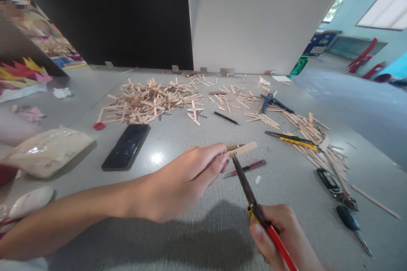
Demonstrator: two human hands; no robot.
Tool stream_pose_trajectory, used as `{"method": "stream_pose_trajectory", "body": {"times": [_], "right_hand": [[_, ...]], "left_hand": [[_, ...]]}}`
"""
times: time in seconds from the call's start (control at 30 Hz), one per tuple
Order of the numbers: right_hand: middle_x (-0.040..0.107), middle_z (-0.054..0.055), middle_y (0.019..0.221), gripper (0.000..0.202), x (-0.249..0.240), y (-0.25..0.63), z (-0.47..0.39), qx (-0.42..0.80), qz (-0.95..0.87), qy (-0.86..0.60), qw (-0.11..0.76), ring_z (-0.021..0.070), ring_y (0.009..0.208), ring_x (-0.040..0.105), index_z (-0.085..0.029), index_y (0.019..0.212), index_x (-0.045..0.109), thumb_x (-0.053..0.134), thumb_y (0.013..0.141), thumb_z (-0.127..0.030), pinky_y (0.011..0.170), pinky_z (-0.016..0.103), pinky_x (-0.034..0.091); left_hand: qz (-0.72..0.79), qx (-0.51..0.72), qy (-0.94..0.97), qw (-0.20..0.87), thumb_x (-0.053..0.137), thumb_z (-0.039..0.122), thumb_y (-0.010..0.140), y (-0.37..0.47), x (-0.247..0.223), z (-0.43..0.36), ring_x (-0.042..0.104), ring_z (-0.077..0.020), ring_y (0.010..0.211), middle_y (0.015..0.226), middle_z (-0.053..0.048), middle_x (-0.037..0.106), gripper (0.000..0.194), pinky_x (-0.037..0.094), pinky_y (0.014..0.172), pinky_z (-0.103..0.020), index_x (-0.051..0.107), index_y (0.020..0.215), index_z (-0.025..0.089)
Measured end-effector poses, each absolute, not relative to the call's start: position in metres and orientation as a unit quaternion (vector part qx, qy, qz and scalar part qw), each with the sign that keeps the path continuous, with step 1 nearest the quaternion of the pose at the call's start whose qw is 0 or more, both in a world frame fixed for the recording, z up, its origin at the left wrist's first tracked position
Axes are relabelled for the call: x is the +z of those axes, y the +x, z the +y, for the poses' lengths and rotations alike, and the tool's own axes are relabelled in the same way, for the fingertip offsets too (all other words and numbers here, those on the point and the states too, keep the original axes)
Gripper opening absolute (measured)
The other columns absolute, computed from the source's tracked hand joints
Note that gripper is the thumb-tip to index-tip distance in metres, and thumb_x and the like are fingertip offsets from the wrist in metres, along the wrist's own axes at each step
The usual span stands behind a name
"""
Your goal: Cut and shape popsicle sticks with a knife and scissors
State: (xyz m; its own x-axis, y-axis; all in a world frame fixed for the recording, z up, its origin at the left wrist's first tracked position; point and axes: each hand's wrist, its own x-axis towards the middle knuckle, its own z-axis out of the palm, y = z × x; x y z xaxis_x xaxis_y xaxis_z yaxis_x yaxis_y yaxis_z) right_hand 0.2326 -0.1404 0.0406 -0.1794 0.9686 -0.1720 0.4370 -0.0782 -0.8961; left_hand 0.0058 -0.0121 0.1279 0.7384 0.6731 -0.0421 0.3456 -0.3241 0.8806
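Note:
Between thumb and fingers, my left hand [197, 169] pinches a flat wooden stick [246, 148] that points up to the right and bears small marks near the fingertips. My right hand [280, 230] is wrapped round the red and yellow handles of long-nosed pliers [246, 184]. The tip of the pliers is at the lower edge of the stick, close to my left fingertips. Behind and below the stick, a maroon cutter [251, 167] lies on the grey table [190, 135], with a yellowish tool partly hidden behind the stick.
Wooden sticks [152, 99] are heaped at the back, with more [305, 127] at the right. Around them are a phone [126, 147], black pen [226, 117], blue tool [273, 102], yellow cutter [297, 142], keys [346, 216] and plastic packet [54, 150]. Panels [254, 17] stand behind.

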Motion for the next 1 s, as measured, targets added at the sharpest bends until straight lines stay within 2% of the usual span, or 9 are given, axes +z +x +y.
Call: {"method": "stream_pose_trajectory", "body": {"times": [0.13,0.33,0.5,0.6,0.7,0.77,0.9,1.0], "right_hand": [[0.042,-0.002,0.052,0.073,0.041,0.232,-0.141,0.463,-0.602,-0.582,0.291,0.0117,0.045,0.035,-0.027,0.065,0.041,0.04,0.1,-0.092,0.044,0.031,0.024],[0.046,-0.001,0.051,0.07,0.035,0.232,-0.141,0.475,-0.588,-0.572,0.319,0.0118,0.044,0.038,-0.027,0.065,0.044,0.053,0.101,-0.086,0.041,0.028,0.027],[0.045,-0.001,0.054,0.072,0.028,0.236,-0.143,0.5,-0.582,-0.56,0.311,0.0121,0.046,0.036,-0.027,0.068,0.046,0.048,0.099,-0.091,0.042,0.029,0.024],[0.046,-0.001,0.058,0.068,0.027,0.24,-0.146,0.494,-0.583,-0.557,0.326,0.0144,0.052,0.038,-0.026,0.07,0.052,0.055,0.097,-0.088,0.047,0.031,0.03],[0.044,-0.001,0.062,0.064,0.027,0.24,-0.146,0.489,-0.578,-0.55,0.352,0.0162,0.055,0.037,-0.026,0.072,0.055,0.062,0.096,-0.085,0.053,0.033,0.034],[0.043,-0.002,0.061,0.064,0.028,0.239,-0.145,0.485,-0.583,-0.553,0.345,0.0161,0.055,0.036,-0.027,0.071,0.054,0.059,0.098,-0.084,0.053,0.033,0.032],[0.041,-0.002,0.056,0.069,0.032,0.232,-0.141,0.459,-0.608,-0.574,0.299,0.0137,0.05,0.034,-0.027,0.069,0.046,0.044,0.104,-0.086,0.048,0.032,0.024],[0.042,-0.002,0.054,0.072,0.035,0.229,-0.139,0.441,-0.62,-0.584,0.283,0.0125,0.047,0.037,-0.027,0.066,0.044,0.036,0.104,-0.089,0.046,0.032,0.024]], "left_hand": [[0.316,0.165,0.8,0.483,0.031,0.041,0.118,0.006,0.129,-0.012,0.041,-0.014,0.063,0.073,0.006,0.045,0.04,0.036,0.064,-0.031,0.044,0.085,0.024],[0.323,0.16,0.79,0.495,0.031,0.044,0.118,0.007,0.128,-0.013,0.042,-0.0138,0.061,0.071,0.005,0.047,0.041,0.038,0.061,-0.03,0.042,0.084,0.024],[0.323,0.163,0.795,0.487,0.029,0.052,0.117,0.007,0.121,-0.011,0.045,-0.0149,0.064,0.073,0.004,0.05,0.043,0.041,0.062,-0.03,0.045,0.088,0.025],[0.318,0.168,0.802,0.477,0.03,0.054,0.117,0.007,0.119,-0.01,0.047,-0.0152,0.066,0.076,0.002,0.053,0.043,0.041,0.062,-0.03,0.045,0.089,0.025],[0.31,0.172,0.805,0.476,0.03,0.047,0.119,0.008,0.121,-0.01,0.042,-0.0141,0.064,0.073,0.005,0.047,0.04,0.039,0.061,-0.029,0.042,0.086,0.025],[0.313,0.168,0.805,0.475,0.031,0.045,0.119,0.008,0.122,-0.01,0.041,-0.014,0.063,0.072,0.006,0.045,0.04,0.038,0.061,-0.029,0.041,0.086,0.025],[0.313,0.169,0.803,0.478,0.03,0.049,0.118,0.007,0.12,-0.01,0.046,-0.0149,0.066,0.075,0.004,0.05,0.04,0.041,0.063,-0.03,0.044,0.089,0.025],[0.309,0.17,0.803,0.481,0.03,0.047,0.118,0.007,0.118,-0.01,0.046,-0.0145,0.066,0.075,0.004,0.049,0.039,0.04,0.064,-0.03,0.044,0.089,0.025]]}}
